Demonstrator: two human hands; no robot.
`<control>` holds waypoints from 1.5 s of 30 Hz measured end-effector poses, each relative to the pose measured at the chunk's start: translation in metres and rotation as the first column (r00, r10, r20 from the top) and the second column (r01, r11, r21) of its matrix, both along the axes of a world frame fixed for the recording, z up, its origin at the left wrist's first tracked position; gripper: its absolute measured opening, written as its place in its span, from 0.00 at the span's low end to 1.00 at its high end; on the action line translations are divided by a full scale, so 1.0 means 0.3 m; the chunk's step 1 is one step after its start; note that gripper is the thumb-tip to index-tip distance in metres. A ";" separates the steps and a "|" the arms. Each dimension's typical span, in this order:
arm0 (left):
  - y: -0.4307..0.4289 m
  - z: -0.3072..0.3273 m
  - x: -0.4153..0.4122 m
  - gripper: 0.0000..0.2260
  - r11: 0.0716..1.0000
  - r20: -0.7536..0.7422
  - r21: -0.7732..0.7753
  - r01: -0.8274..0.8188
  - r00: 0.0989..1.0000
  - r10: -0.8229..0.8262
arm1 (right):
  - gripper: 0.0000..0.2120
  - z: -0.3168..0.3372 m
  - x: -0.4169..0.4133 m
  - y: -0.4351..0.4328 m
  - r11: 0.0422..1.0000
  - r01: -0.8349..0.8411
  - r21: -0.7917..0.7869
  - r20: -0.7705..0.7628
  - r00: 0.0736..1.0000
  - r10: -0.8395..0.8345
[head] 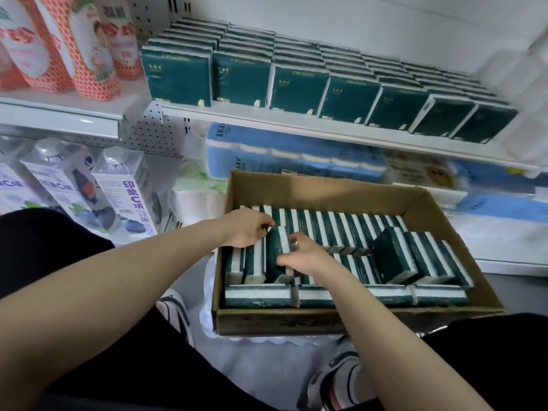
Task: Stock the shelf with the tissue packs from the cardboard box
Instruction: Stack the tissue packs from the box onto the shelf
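At the far left, on the upper shelf of the neighbouring bay, we see red-and-white cartons standing upright. Below them stand clear square bottles with purple labels.

Moving in, our left hand reaches over the left end of the cardboard box. Its fingers are curled down against the far end of a raised tissue pack, which stands higher than its neighbours. Our right hand is just beside it and grasps the same pack from the other side, with the thumb on the near face and the fingers bent over the top. Both hands are closed on this one pack, which is still inside the box.

The box sits low in front of us on white packaging, open at the top. It holds rows of dark green and white tissue packs standing on edge, plus a row lying lengthwise along the near wall. Toward the right of the box, one tilted pack leans across the others.

Above and behind the box, the white shelf carries shelved tissue packs in dark green wrappers. They stand in files that run back to the wall, all the way to the right end. Under that shelf lies a blue toilet-roll bundle. Near the bottom we see a grey sneaker.
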State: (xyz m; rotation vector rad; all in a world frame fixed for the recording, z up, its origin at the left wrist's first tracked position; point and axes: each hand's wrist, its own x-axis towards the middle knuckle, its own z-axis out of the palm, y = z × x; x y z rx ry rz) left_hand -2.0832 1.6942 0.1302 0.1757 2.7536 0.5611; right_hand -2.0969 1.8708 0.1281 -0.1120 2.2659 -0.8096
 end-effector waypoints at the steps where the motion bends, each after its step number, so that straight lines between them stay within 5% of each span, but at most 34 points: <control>1: -0.001 -0.001 -0.001 0.18 1.000 0.000 0.011 -0.004 1.000 0.004 | 0.30 -0.001 -0.005 0.005 0.999 0.030 -0.019 -0.010 0.999 -0.030; 6: -0.008 0.025 -0.007 0.19 0.990 -0.031 0.135 -0.043 0.998 0.047 | 0.24 0.030 -0.062 0.035 0.977 0.146 -0.157 -0.032 0.988 -0.152; 11: -0.029 0.088 -0.040 0.18 0.908 -0.053 0.414 -0.069 0.994 0.099 | 0.22 0.150 -0.136 0.045 0.946 0.117 -0.304 -0.062 0.988 -0.142; 19: -0.108 0.206 -0.096 0.10 0.594 -0.046 0.740 -0.316 0.857 0.513 | 0.20 0.239 -0.264 0.016 0.780 0.173 -0.601 -0.085 0.957 -0.277; 24: -0.149 0.262 -0.115 0.10 0.408 0.005 0.853 -0.326 0.786 0.618 | 0.18 0.273 -0.287 -0.048 0.781 0.039 -0.624 -0.255 0.934 -0.250; 34: -0.248 0.315 -0.159 0.18 0.545 -0.308 0.757 -0.361 0.539 0.784 | 0.20 0.413 -0.387 -0.263 0.793 -0.102 -0.601 -0.533 0.790 -0.302; 45: -0.278 0.292 -0.201 0.22 0.483 -0.271 0.796 -0.365 0.499 0.823 | 0.19 0.380 -0.472 -0.423 0.852 -0.112 -0.512 -0.668 0.676 -0.312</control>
